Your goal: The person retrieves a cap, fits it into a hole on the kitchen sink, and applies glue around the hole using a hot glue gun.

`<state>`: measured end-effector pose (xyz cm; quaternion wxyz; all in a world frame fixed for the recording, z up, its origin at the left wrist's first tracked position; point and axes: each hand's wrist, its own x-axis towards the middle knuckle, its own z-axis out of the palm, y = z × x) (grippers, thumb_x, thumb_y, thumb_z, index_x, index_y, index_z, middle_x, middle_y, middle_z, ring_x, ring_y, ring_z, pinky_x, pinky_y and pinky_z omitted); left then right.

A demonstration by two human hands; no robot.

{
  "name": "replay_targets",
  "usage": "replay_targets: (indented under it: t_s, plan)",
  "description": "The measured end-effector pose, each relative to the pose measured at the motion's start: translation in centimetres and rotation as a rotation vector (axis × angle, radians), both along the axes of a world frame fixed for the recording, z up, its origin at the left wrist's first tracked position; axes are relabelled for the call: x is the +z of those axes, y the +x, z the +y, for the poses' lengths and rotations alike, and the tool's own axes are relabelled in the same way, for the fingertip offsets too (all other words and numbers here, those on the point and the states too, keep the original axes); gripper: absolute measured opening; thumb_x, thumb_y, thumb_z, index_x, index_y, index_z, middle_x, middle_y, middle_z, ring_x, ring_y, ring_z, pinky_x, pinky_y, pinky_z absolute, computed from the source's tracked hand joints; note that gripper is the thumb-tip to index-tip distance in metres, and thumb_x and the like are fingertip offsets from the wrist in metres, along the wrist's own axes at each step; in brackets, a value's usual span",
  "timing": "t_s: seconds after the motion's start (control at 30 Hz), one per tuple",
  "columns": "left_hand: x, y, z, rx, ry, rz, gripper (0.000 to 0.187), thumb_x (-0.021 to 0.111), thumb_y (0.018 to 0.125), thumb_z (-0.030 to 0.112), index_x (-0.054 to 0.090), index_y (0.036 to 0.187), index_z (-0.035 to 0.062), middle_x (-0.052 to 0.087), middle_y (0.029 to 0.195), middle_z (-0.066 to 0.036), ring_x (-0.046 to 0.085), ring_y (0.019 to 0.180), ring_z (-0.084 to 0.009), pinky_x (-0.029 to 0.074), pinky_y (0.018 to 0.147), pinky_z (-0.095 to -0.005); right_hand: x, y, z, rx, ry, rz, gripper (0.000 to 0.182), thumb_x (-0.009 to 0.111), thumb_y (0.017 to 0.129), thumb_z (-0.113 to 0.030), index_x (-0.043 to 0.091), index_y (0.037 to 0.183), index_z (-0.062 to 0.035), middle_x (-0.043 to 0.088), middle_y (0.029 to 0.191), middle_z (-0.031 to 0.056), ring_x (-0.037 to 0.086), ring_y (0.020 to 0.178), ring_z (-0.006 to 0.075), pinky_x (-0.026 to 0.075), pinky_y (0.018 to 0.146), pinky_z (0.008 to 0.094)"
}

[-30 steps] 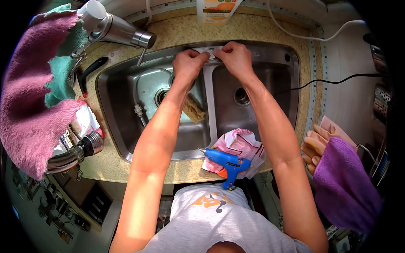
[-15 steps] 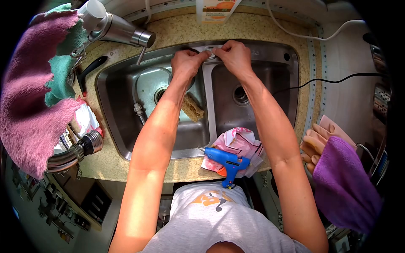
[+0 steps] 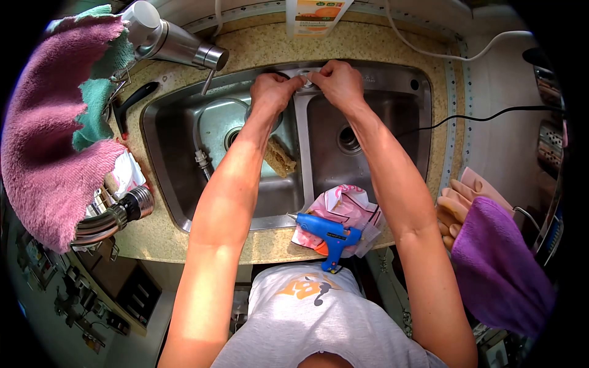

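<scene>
Small white fitting (image 3: 305, 77) sits on the far rim of the steel sink (image 3: 392, 73), right where the divider between the two basins meets the rim, and both hands meet on it. The left hand (image 3: 274, 91) pinches it from the left and the right hand (image 3: 335, 83) from the right, fingertips closed on the piece. It looks light and rigid, probably plastic, small enough to slip on wet steel, so a fingertip pinch at its edges suits it better than a full grasp. A sponge (image 3: 280, 157) lies in the left basin; a blue glue gun (image 3: 329, 234) rests on a pink bag (image 3: 350, 205) at the near counter edge. Compared with a second earlier, the hands have barely moved, the right fingers shifting slightly over the piece.
</scene>
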<state>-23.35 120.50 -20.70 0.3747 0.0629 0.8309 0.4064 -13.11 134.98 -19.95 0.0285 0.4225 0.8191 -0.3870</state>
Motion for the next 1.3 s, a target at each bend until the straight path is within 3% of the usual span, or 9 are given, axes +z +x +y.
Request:
replay_targets:
  t_s: [0.5, 0.7, 0.77, 0.87, 0.93, 1.07, 1.13, 1.3]
  plan:
    - [-0.1, -0.2, 0.3, 0.003, -0.011, -0.037, 0.044, 0.092, 0.074, 0.042, 0.070, 0.072, 0.0034, 0.066, 0.071, -0.002, 0.055, 0.065, -0.0124, 0.046, 0.062, -0.0331, 1.0, -0.3, -0.4, -0.005, -0.002, -0.027, 0.030, 0.078, 0.079, -0.035, 0.077, 0.089, -0.0069, 0.077, 0.087, 0.0185, 0.074, 0.090, 0.0399, 0.056, 0.081, 0.0477]
    - [0.2, 0.1, 0.0, -0.017, -0.062, -0.008, 0.046, 0.091, 0.074, 0.046, 0.073, 0.077, 0.0029, 0.069, 0.074, -0.004, 0.060, 0.069, -0.0133, 0.050, 0.066, -0.0331, 0.6, -0.2, -0.3, 0.005, 0.019, -0.041, 0.032, 0.079, 0.080, -0.037, 0.077, 0.090, -0.0069, 0.077, 0.089, 0.0178, 0.074, 0.090, 0.0379, 0.056, 0.080, 0.0469]
    - [0.3, 0.3, -0.4, -0.023, 0.017, 0.040, 0.048, 0.088, 0.079, 0.047, 0.075, 0.084, 0.0017, 0.071, 0.077, -0.005, 0.062, 0.072, -0.0129, 0.052, 0.069, -0.0327, 0.7, 0.0, -0.2, 0.018, 0.000, -0.050, 0.034, 0.079, 0.080, -0.038, 0.078, 0.091, -0.0066, 0.077, 0.089, 0.0179, 0.074, 0.090, 0.0369, 0.056, 0.079, 0.0463]
    - [1.2, 3.4, -3.5, 0.141, 0.128, 0.101, 0.044, 0.083, 0.088, 0.043, 0.075, 0.095, 0.0004, 0.071, 0.080, -0.005, 0.063, 0.075, -0.0115, 0.052, 0.071, -0.0309, 0.3, 1.0, -0.4, -0.009, -0.139, 0.036, 0.027, 0.078, 0.085, -0.033, 0.078, 0.094, -0.0068, 0.076, 0.092, 0.0163, 0.073, 0.089, 0.0352, 0.055, 0.078, 0.0450]
    - [1.3, 6.4, -7.6, 0.188, 0.233, 0.096, 0.034, 0.078, 0.096, 0.033, 0.073, 0.103, -0.0006, 0.070, 0.081, -0.003, 0.061, 0.077, -0.0092, 0.050, 0.070, -0.0280, 0.1, 2.1, -1.2, 0.102, 0.214, 0.393, 0.016, 0.074, 0.090, -0.022, 0.078, 0.097, -0.0074, 0.073, 0.091, 0.0140, 0.071, 0.087, 0.0348, 0.055, 0.077, 0.0445]
    - [3.6, 12.0, -15.7, 0.334, 0.190, 0.046, 0.024, 0.074, 0.099, 0.022, 0.072, 0.104, -0.0011, 0.067, 0.078, 0.000, 0.057, 0.070, -0.0067, 0.048, 0.064, -0.0259, 0.7, 1.7, -1.9, 0.261, 0.364, 0.449, 0.011, 0.071, 0.091, -0.014, 0.079, 0.097, -0.0092, 0.070, 0.090, 0.0121, 0.069, 0.087, 0.0342, 0.055, 0.078, 0.0449]
    - [3.9, 13.3, -18.9, 0.283, -0.016, 0.214, 0.018, 0.075, 0.096, 0.018, 0.074, 0.105, 0.0022, 0.071, 0.073, -0.009, 0.064, 0.065, -0.0113, 0.052, 0.062, -0.0296, 0.6, 1.0, -1.9, 0.408, 0.454, 0.422, 0.010, 0.074, 0.087, -0.013, 0.079, 0.094, -0.0092, 0.069, 0.088, 0.0122, 0.069, 0.088, 0.0337, 0.055, 0.077, 0.0455]
    - [2.0, 15.4, -25.4, 0.214, -0.099, 0.372, 0.015, 0.073, 0.096, 0.014, 0.073, 0.105, 0.0019, 0.072, 0.072, -0.010, 0.066, 0.060, -0.0170, 0.053, 0.059, -0.0325, 0.6, 0.2, -1.4, 0.533, 0.506, 0.272, 0.014, 0.076, 0.088, -0.015, 0.080, 0.098, -0.0077, 0.072, 0.092, 0.0108, 0.070, 0.090, 0.0326, 0.056, 0.080, 0.0436]
